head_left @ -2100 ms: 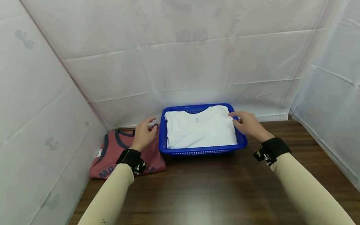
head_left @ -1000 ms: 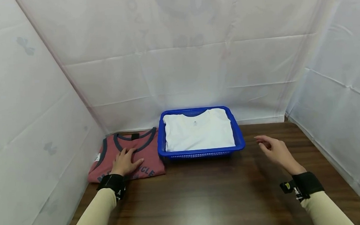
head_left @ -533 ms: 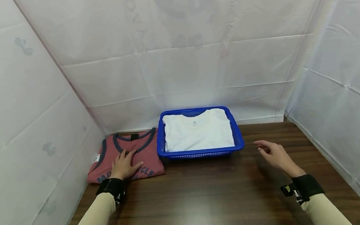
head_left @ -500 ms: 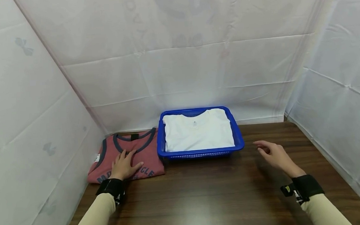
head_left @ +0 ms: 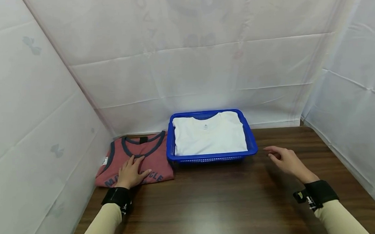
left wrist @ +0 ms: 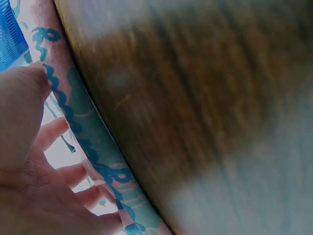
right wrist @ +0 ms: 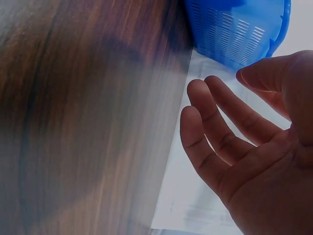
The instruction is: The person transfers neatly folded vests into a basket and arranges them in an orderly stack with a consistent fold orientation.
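Observation:
My left hand [head_left: 130,174] rests with spread fingers on a folded red T-shirt [head_left: 158,161] that has dark neck trim and dark lettering. In the left wrist view the fingertips of that hand [left wrist: 44,171] touch the shirt's printed front. My right hand [head_left: 286,161] hovers over the table to the right of the blue basket [head_left: 212,156], its fingers loosely bent and holding nothing. The right wrist view shows the same hand [right wrist: 244,142] apart from the basket wall [right wrist: 230,34]. Inside the basket lies a folded white T-shirt [head_left: 209,137], neckline toward the back.
A dark brown wooden table [head_left: 206,209] carries everything. White sheets hang as a back wall [head_left: 197,70] and as side walls on the left [head_left: 46,122] and right [head_left: 357,103]. The basket stands close to the back sheet, with the red shirt beside it.
Two seconds ago both hands were beside the basket's two sides. My left hand has since come down onto the red T-shirt, and my right has drawn back rightward. Both stay nearly still over the last second.

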Demonstrator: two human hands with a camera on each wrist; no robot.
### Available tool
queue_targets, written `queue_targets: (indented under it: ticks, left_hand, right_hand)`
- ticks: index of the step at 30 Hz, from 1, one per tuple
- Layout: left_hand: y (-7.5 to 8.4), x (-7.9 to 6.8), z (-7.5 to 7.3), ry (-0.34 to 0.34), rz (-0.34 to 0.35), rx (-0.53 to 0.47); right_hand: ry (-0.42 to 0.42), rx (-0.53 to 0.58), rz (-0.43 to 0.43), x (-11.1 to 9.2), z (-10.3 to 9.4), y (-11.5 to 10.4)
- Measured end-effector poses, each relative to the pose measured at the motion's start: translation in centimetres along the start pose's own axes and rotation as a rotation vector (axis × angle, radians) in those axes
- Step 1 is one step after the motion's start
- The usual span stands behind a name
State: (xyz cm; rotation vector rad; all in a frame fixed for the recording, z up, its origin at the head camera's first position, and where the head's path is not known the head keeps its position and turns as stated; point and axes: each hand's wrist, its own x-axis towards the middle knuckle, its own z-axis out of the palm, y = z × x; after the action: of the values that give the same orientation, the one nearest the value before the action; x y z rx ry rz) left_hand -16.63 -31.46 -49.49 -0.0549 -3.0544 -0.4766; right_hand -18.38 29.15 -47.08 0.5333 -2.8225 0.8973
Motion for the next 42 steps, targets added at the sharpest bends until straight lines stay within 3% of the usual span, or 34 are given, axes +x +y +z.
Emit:
queue_targets:
  ticks: [11,33,42]
  left_hand:
    - [0.3,-1.1,-0.2,0.029,0.022,0.024]
    - [1.3,-7.3,-0.5,0.106,0.090,0.013]
    - [1.8,-9.2,-0.7,0.094,0.104,0.008]
  right_hand:
    - [-0.019,-0.008,0.025,0.2,-0.5,0.1]
    - [-0.065,0.007,0.056,-0.3,-0.2,0.2]
    - [-0.071,0.006,0.071,-0.6,0.3,0.3]
